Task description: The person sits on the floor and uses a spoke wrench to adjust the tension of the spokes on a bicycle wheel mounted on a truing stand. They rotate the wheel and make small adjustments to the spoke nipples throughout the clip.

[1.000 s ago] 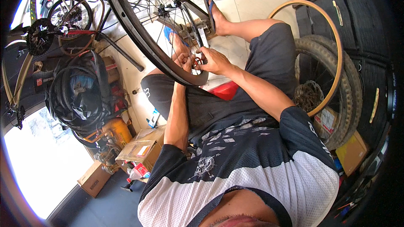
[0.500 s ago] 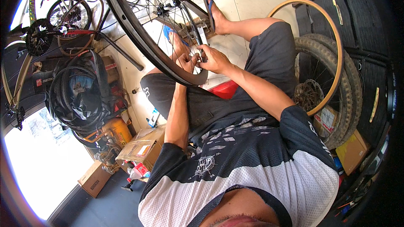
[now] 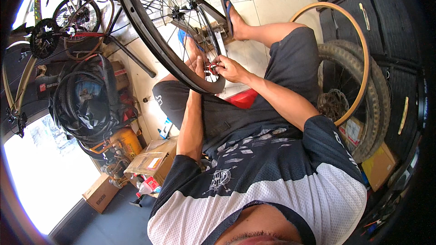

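Note:
A black-rimmed bicycle wheel (image 3: pixel 156 50) stands tilted in front of me, its hub held in a dark stand (image 3: pixel 210 10). Both hands work at its spokes, close to the near end of the rim. With thumb and fingers pinched, my right hand (image 3: pixel 232 70) grips a small red tool (image 3: pixel 211 67) among the spokes. Partly behind the rim and spokes, my left hand (image 3: pixel 198 67) is closed beside that tool. What its fingers hold, if anything, is hidden.
Mountain bike wheels (image 3: pixel 379 90) and a tan rim (image 3: pixel 364 54) lean against black drawers (image 3: pixel 390 18) at right. To the left are bicycle parts, coiled tyres (image 3: pixel 68 97), an orange compressor (image 3: pixel 125 143) and a cardboard box (image 3: pixel 150 161). Something red (image 3: pixel 243 99) lies between my legs.
My right hand has dropped slightly and its fingers have shifted, so the red tool shows between the hands. My left hand has turned a little, and the wheel sits slightly further right in view.

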Motion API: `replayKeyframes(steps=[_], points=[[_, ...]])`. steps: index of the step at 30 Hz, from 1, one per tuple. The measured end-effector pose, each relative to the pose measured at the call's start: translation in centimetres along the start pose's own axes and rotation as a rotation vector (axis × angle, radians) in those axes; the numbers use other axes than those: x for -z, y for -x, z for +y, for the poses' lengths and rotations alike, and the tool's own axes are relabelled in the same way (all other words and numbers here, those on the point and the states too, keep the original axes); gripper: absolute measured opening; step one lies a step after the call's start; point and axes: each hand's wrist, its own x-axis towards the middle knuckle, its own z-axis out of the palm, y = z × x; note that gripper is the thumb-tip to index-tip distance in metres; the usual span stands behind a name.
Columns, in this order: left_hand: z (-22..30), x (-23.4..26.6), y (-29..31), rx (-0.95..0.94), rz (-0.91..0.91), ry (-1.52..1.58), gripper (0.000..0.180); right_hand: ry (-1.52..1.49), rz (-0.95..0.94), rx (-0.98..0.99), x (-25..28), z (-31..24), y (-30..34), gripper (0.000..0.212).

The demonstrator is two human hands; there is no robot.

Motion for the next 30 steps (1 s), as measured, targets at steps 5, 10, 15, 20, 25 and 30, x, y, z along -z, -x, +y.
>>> replayKeyframes(steps=[5, 10, 15, 20, 25, 30], points=[[-2.6, 0.0, -0.5, -0.165, -0.123, -0.173, 0.036, -0.217, -0.114, -0.027, -0.2, -0.4, -0.4, 0.025], [-1.8, -1.1, -0.1, -0.043, -0.239, 0.071, 0.041, -0.337, 0.091, -0.105, 1.5, -2.0, 0.4, 0.025], [0.4, -0.8, 0.4, 0.059, -0.252, 0.007, 0.043, -0.126, 0.288, -0.07, 4.3, -4.3, -0.3, 0.028], [2.0, -1.2, 1.2, 0.051, -0.199, 0.062, 0.029, 0.294, 0.275, -0.127, 3.7, -1.8, -0.4, 0.037], [2.2, -0.5, 1.7, 0.026, -0.188, 0.023, 0.029, 0.33, 0.051, -0.13, 2.7, -2.3, 0.4, 0.032], [1.9, -0.2, 1.5, -0.038, -0.187, -0.032, 0.031, 0.128, -0.008, -0.069, 2.3, -1.5, -0.1, 0.034]])
